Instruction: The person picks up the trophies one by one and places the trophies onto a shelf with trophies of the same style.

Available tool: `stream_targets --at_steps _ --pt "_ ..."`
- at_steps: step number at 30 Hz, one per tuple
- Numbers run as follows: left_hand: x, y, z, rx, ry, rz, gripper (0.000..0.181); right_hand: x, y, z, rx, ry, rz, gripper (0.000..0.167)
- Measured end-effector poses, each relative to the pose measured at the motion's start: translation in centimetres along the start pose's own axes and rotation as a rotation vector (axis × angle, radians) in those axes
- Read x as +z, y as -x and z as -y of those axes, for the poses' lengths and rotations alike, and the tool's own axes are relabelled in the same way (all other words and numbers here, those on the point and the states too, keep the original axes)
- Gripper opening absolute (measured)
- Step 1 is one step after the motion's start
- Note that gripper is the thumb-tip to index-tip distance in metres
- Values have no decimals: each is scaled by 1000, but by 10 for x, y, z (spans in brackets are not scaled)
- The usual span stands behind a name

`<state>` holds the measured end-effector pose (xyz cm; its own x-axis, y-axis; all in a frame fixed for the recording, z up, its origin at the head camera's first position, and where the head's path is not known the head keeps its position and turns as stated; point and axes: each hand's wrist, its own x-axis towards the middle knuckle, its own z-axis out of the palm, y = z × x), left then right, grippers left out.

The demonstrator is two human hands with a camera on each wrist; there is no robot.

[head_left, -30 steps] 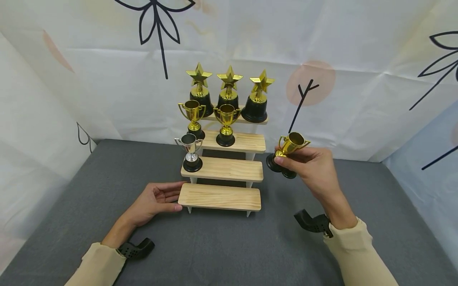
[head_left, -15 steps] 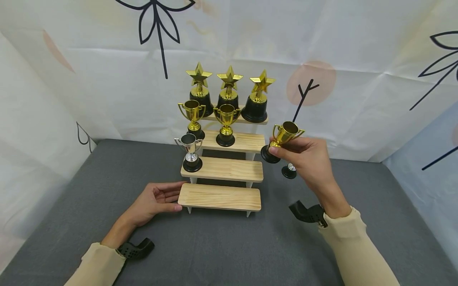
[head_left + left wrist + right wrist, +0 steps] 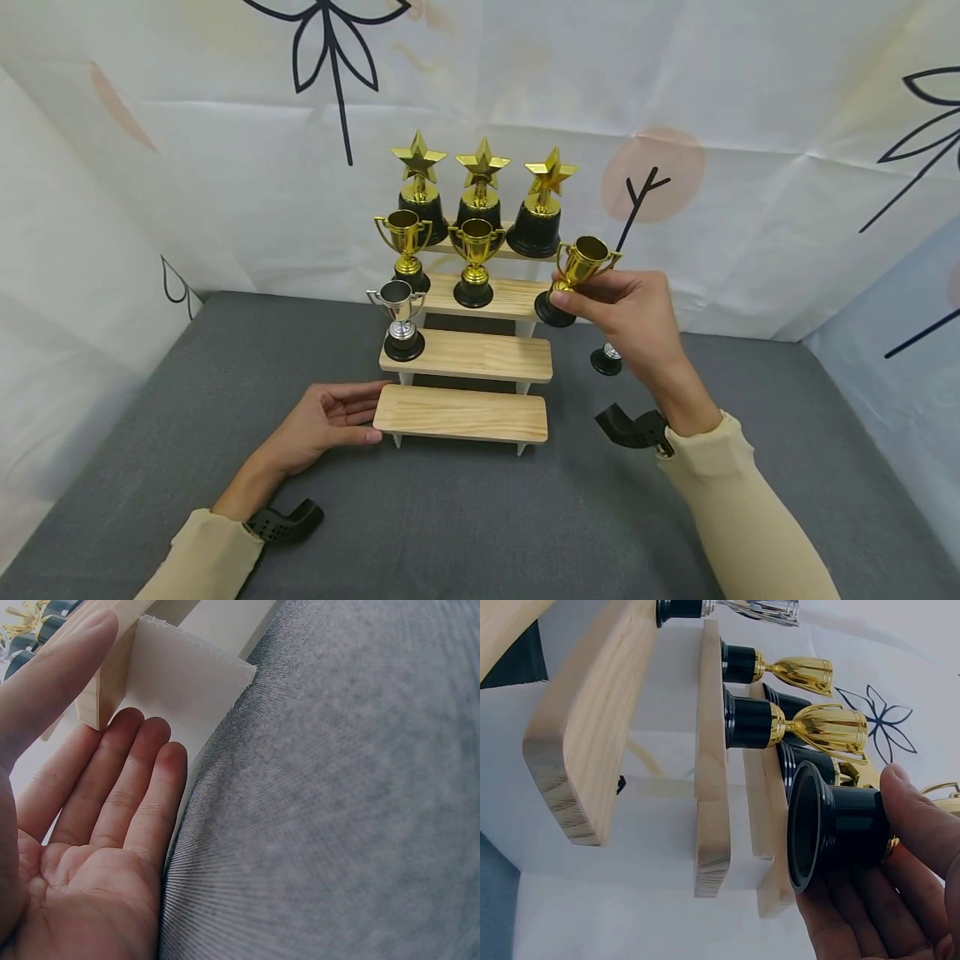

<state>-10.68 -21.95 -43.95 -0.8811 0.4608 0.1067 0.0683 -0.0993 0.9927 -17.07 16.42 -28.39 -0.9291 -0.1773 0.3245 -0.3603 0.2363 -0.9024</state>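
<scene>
A gold trophy cup (image 3: 583, 262) on a black base is pinched by my right hand (image 3: 630, 312), tilted, beside the right end of the second shelf from the top. In the right wrist view its hollow black base (image 3: 840, 825) hangs apart from the shelf ends. My left hand (image 3: 326, 425) rests at the left end of the lowest wooden shelf (image 3: 461, 414), fingers straight. In the left wrist view those fingers (image 3: 120, 795) lie by the white shelf support (image 3: 180, 682). Two gold cups (image 3: 476, 250) stand on the second shelf, and a silver cup (image 3: 401, 312) on the third.
Three star trophies (image 3: 480, 179) stand on the top shelf. Behind my right hand, a silver-stemmed trophy with a black base (image 3: 606, 360) stands on the grey table (image 3: 480, 525), partly hidden. A printed white cloth (image 3: 247, 183) hangs behind.
My right hand has lifted the gold trophy cup and carried it leftward to the second shelf's right end, uncovering the trophy base on the table. My left hand has stayed put.
</scene>
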Motion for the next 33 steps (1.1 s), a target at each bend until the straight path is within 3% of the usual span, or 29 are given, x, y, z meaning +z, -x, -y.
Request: stream_targets --at_steps 33 --pt "1 0 0 1 -3 -3 73 14 -23 -9 38 22 54 30"
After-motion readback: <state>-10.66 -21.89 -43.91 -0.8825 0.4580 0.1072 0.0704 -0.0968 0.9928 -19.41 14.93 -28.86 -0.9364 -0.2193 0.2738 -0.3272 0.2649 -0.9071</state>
